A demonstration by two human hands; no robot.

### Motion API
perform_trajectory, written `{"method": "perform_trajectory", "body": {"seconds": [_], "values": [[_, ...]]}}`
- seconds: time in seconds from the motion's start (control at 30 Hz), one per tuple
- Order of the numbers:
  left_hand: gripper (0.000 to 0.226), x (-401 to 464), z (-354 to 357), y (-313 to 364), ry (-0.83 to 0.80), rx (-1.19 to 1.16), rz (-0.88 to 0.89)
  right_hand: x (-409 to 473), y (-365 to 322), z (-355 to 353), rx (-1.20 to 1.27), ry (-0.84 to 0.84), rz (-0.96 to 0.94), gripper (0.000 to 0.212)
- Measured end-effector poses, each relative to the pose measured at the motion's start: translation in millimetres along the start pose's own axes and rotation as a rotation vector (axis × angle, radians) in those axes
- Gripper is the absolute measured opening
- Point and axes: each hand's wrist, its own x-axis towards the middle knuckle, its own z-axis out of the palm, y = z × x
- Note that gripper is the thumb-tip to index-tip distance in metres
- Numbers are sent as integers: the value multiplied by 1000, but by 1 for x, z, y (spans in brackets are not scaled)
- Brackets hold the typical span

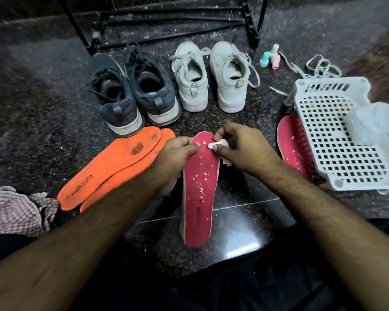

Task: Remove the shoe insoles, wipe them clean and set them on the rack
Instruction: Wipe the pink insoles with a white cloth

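At centre frame, the left hand [175,153] is gripping a pink insole [200,189], flecked with white bits, while the right hand [238,149] is pinching a white wipe [219,144] against its toe.

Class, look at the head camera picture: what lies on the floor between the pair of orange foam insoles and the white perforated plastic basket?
In the head view, the red insole, gripped by both hands.
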Motion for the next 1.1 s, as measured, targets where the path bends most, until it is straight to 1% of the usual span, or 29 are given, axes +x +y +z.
{"method": "perform_trajectory", "body": {"seconds": [0.17, 0.27, 0.3, 0.37, 0.43, 0.5, 0.57, 0.63, 0.77, 0.8, 0.87, 0.93, 0.97, 1.03, 1.1], "values": [[19, -35, 10, 19, 28, -162, 129, -29, -13, -11, 274, 80, -9, 17], [15, -63, 23, 24, 33, -291, 150, -51, -25, -18, 332, 157, -29, 18], [19, -73, 29, 26, 3, -358, 121, -57, -30, -22, 345, 181, -39, 18], [35, -92, 38, 28, -118, -485, 26, -67, -37, -27, 354, 216, -56, 14], [43, -104, 44, 24, -236, -547, -28, -77, -43, -32, 359, 253, -85, 13], [51, -109, 50, 19, -319, -602, -65, -85, -47, -33, 335, 269, -126, 13], [64, -109, 56, 15, -361, -658, -84, -91, -48, -32, 273, 266, -155, 12], [73, -108, 60, 15, -387, -664, -74, -91, -46, -32, 237, 270, -164, 12], [87, -86, 54, 6, -413, -611, -31, -80, -42, -35, 262, 294, -122, 12], [88, -80, 53, 3, -418, -608, -18, -75, -40, -35, 268, 307, -119, 12], [77, -72, 55, 3, -373, -598, -8, -65, -35, -35, 274, 319, -114, 12], [60, -57, 58, 1, -249, -539, -38, -52, -26, -32, 236, 298, -85, 13], [56, -50, 58, -1, -181, -488, -54, -46, -21, -29, 204, 272, -63, 13], [49, -37, 53, -9, -43, -301, -40, -34, -12, -21, 139, 201, -37, 13], [34, -27, 49, -17, 129, -87, 13, -21, -5, -10, 93, 123, -18, 14]]}}
